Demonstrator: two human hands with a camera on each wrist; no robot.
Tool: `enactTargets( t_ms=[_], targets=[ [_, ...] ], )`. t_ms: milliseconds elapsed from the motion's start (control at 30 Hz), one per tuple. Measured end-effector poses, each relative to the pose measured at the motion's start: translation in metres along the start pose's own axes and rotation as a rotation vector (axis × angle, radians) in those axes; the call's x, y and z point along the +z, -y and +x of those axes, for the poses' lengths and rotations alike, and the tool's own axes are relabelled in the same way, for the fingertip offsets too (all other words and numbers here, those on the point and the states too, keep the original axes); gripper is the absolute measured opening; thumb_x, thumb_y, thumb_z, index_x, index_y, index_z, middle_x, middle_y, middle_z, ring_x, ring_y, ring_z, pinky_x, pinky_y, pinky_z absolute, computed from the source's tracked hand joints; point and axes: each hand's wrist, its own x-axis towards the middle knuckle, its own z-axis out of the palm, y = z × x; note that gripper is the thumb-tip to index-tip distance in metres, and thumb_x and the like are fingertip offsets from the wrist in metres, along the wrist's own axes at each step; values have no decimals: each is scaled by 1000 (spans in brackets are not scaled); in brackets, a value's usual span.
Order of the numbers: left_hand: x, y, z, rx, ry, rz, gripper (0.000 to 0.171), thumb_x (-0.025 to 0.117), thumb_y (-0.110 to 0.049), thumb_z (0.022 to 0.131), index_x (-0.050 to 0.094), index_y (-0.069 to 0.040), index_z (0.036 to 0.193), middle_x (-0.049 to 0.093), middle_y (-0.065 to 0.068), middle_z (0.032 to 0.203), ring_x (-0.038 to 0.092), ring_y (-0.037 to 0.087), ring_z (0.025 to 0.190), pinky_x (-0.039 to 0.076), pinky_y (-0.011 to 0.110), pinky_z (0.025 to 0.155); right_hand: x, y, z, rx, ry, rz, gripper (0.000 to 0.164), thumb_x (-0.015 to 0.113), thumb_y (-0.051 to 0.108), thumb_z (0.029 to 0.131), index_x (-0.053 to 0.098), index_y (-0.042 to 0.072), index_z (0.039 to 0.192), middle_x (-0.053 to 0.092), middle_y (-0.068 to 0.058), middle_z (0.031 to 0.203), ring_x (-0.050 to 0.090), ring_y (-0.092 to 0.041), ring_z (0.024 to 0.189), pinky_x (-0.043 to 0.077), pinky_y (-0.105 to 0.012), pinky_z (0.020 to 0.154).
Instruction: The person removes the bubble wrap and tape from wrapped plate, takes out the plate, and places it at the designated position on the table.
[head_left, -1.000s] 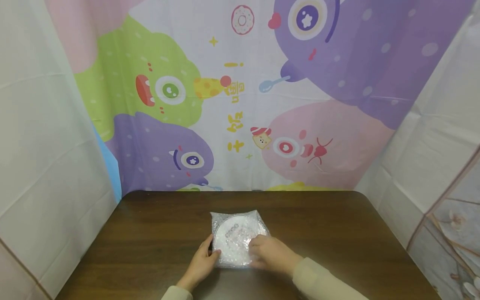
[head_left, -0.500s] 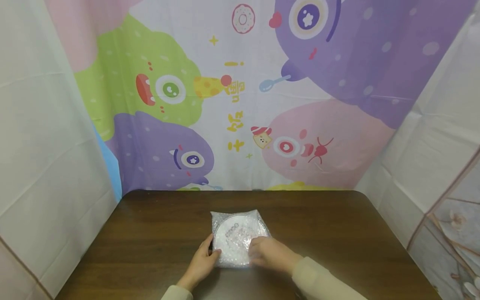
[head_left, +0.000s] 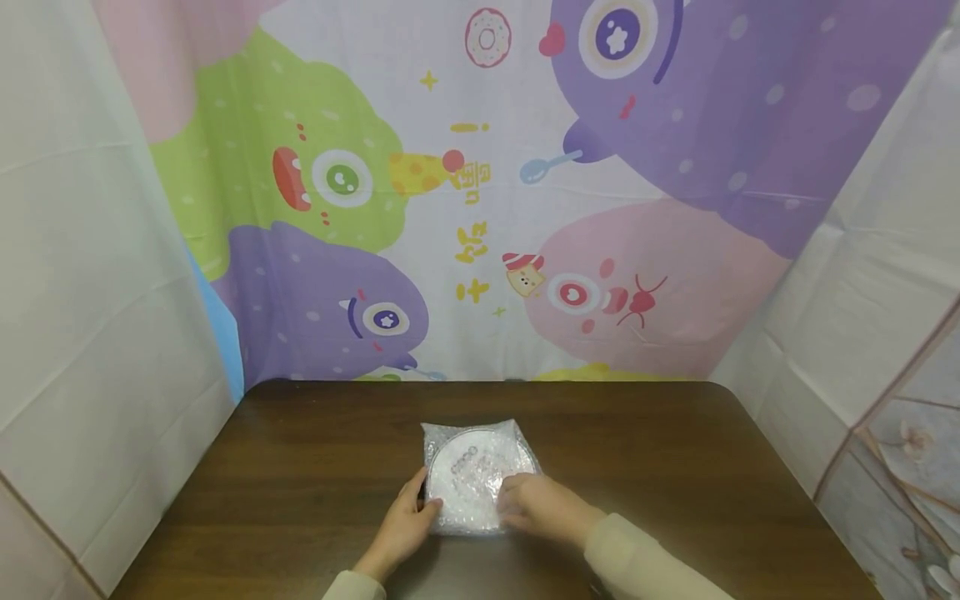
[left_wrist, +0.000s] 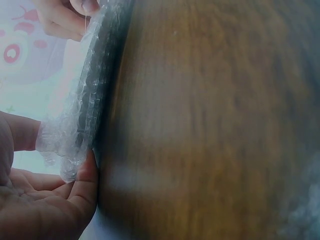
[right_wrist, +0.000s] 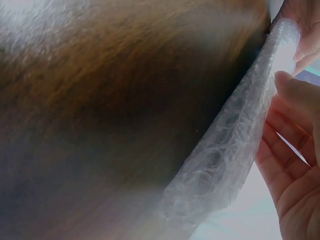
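A squarish bubble-wrapped package (head_left: 468, 483) lies near the front middle of the table. Through the clear wrap shows a flat, round white object with a dark rim line and faint printed marks. My left hand (head_left: 405, 525) grips its left edge, thumb on top and fingers at the underside; the left wrist view shows the bubble wrap (left_wrist: 82, 105) between that thumb and fingers. Over the right part of the top face, my right hand (head_left: 543, 508) has its fingers bent and pinches at the wrap. In the right wrist view its thumb and fingers (right_wrist: 287, 140) meet the wrap's upper side.
The brown wooden table (head_left: 315, 467) extends around the package on all sides. Behind it hangs a curtain (head_left: 480, 333) printed with cartoon monsters. Pale cloth panels (head_left: 97, 292) stand along both sides.
The package and my left hand keep their place. My right hand's fingers shift only very slightly on the wrap.
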Motion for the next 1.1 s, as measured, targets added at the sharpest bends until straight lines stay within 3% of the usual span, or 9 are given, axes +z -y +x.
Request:
enactTargets(
  t_ms=[167,400,600,1100],
  targets=[
    [0,-1,-1,14,-6,12,64,60,-11,92,33,15,143,45,36,136,60,30,102,51,40,86,0,2,0,-23,-12,-37,4,72,18,85,72,17,80,65,9,80,58,-2,76,47,-9,76],
    [2,1,-1,21,-11,21,63,60,-10,91,34,15,143,47,36,135,60,32,104,51,42,87,2,5,-2,-75,-76,-152,15,70,15,83,64,21,71,60,12,73,54,-2,72,44,-11,71],
    [3,2,-1,13,-8,12,64,60,-11,91,34,15,143,48,34,135,60,31,103,51,40,86,7,5,-4,-68,-111,-202,18,70,15,82,61,23,69,56,13,71,51,-1,70,42,-11,68],
    [4,2,-1,-11,-18,16,63,60,-11,91,35,12,144,44,34,139,60,29,102,51,36,83,4,9,-3,-39,-163,-222,21,69,11,80,57,23,67,51,13,68,47,-2,65,41,-13,62]
  ],
)
